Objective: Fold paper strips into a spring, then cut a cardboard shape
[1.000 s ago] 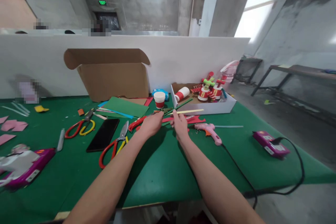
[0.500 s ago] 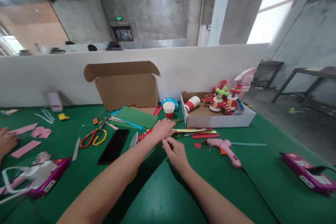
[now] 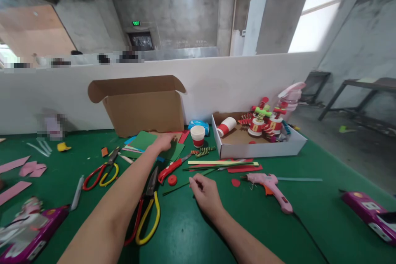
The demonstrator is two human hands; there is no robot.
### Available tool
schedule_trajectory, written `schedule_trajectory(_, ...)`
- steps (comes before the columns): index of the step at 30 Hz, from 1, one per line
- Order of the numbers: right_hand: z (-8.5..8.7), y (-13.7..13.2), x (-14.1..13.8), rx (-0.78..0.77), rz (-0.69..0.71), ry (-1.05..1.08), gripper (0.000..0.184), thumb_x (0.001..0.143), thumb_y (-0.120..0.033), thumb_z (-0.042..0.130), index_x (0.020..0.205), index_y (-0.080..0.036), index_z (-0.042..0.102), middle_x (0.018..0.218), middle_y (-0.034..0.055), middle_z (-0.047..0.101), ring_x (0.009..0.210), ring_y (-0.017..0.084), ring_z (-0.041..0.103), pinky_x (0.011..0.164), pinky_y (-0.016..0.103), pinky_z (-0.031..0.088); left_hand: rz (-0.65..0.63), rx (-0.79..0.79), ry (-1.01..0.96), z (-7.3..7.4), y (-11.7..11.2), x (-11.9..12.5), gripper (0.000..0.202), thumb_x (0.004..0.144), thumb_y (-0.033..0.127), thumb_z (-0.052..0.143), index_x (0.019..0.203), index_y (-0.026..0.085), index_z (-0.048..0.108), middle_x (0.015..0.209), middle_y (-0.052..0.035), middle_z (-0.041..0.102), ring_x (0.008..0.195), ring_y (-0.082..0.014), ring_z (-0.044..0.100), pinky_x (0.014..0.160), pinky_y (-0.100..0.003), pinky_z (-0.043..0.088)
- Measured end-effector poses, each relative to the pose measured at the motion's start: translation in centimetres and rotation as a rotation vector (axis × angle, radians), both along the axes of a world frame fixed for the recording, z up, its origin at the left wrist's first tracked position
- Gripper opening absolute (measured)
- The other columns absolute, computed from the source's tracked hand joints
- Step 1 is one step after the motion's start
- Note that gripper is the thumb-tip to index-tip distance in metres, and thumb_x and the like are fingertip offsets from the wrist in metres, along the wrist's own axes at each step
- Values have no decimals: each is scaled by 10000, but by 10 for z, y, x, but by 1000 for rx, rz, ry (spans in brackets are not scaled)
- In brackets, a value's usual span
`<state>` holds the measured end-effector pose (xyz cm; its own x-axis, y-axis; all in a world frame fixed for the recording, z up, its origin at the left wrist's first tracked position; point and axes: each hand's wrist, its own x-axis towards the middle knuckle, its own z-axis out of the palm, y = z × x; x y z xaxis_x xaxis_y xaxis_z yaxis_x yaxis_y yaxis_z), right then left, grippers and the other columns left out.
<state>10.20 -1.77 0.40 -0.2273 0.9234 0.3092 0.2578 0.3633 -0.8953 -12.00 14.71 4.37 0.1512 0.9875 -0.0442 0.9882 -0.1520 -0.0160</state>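
My left hand [image 3: 163,142] reaches far forward and lies on a green paper sheet [image 3: 142,140] in front of the brown cardboard box [image 3: 142,107]. Its fingers curl at the sheet's edge. My right hand [image 3: 204,192] rests nearer on the green table cover [image 3: 185,235], fingers pinched on a thin dark green strip [image 3: 176,189] that runs left along the table. Between the hands lie a red utility knife [image 3: 171,167] and a small red round cap [image 3: 172,180]. A yellow strip [image 3: 222,163] and red paper strips [image 3: 244,168] lie just beyond my right hand.
A pink glue gun [image 3: 269,183] lies to the right, its cord trailing off. A white box [image 3: 260,148] holds cup figures. Also here: a paper cup [image 3: 198,135], scissors [image 3: 99,173], larger shears [image 3: 148,214] under my left arm, purple power strips [image 3: 368,214], pink paper pieces [image 3: 18,169].
My left hand left the strips near the right hand and stretched forward to the green sheet. My right hand drew back toward me with the thin green strip. The phone is out of sight.
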Motion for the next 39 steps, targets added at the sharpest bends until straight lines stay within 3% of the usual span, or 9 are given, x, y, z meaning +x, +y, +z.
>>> schedule_trajectory(6, 0, 1, -2, -60, -6, 20, 343, 857, -393, 441, 578, -195, 459, 520, -52, 363, 498, 91, 345, 495, 219, 269, 51, -70, -8, -7, 4, -1, 303, 800, 196, 494, 1056, 198, 656, 1101, -104, 702, 1021, -237, 643, 825, -285, 478)
schedule_trajectory(10, 0, 1, -2, -64, -5, 27, 345, 853, -400, 445, 578, -193, 467, 522, -51, 369, 499, 91, 342, 497, 219, 267, 147, -45, -3, -3, 12, 9, 386, 851, 330, 433, 1139, 141, 609, 1188, -176, 652, 1051, -258, 634, 837, -301, 480)
schedule_trajectory(13, 0, 3, 0, -62, -16, 29, 346, 853, -407, 441, 583, -193, 471, 523, -48, 378, 498, 92, 345, 496, 222, 271, 232, -76, 4, -5, 15, 25, 374, 793, 396, 522, 1046, 152, 650, 1047, -170, 707, 926, -272, 678, 748, -299, 505)
schedule_trajectory(20, 0, 5, 1, -42, -22, 19, 348, 861, -402, 437, 586, -195, 487, 522, -41, 404, 506, 98, 371, 502, 222, 296, 262, -13, 33, -9, 10, 48, 412, 766, 274, 596, 1148, 122, 600, 1094, -212, 685, 998, -301, 666, 750, -310, 516)
schedule_trajectory(24, 1, 6, 2, -43, -18, 32, 340, 856, -392, 441, 585, -193, 493, 523, -41, 415, 510, 96, 372, 509, 221, 302, 273, 74, 73, -1, -4, 55, 336, 836, 193, 491, 1132, 71, 594, 1052, -244, 682, 996, -310, 667, 779, -350, 514)
schedule_trajectory(28, -1, 8, 3, -68, -13, 71, 329, 835, -398, 452, 587, -188, 501, 536, -36, 436, 520, 95, 389, 521, 222, 312, 262, 159, 110, 14, -27, 64, 360, 891, 95, 293, 1097, 49, 585, 1009, -252, 680, 986, -311, 664, 790, -397, 501)
schedule_trajectory(31, -4, 12, 3, -127, -12, 130, 324, 824, -433, 471, 626, -186, 539, 517, -45, 436, 501, 93, 396, 502, 218, 316, 202, 217, 147, 31, -54, 69, 356, 892, 92, 277, 1053, 82, 594, 966, -222, 687, 939, -307, 670, 773, -406, 492)
schedule_trajectory(36, -2, 20, 4, -458, 129, 297, 425, 781, -594, 512, 782, -178, 594, 592, -35, 547, 397, 65, 377, 405, 205, 317, 150, 286, 183, 62, -125, 86, 342, 849, 82, 380, 1124, 144, 575, 895, -150, 700, 874, -269, 671, 796, -389, 471)
schedule_trajectory(39, 6, 22, 10, -687, 256, 448, 536, 787, -672, 460, 862, -167, 625, 674, 16, 630, 423, 72, 448, 417, 206, 365, 90, 308, 140, 61, -173, 106, 343, 871, 102, 372, 1112, 194, 599, 1070, -154, 681, 1004, -274, 639, 823, -396, 469)
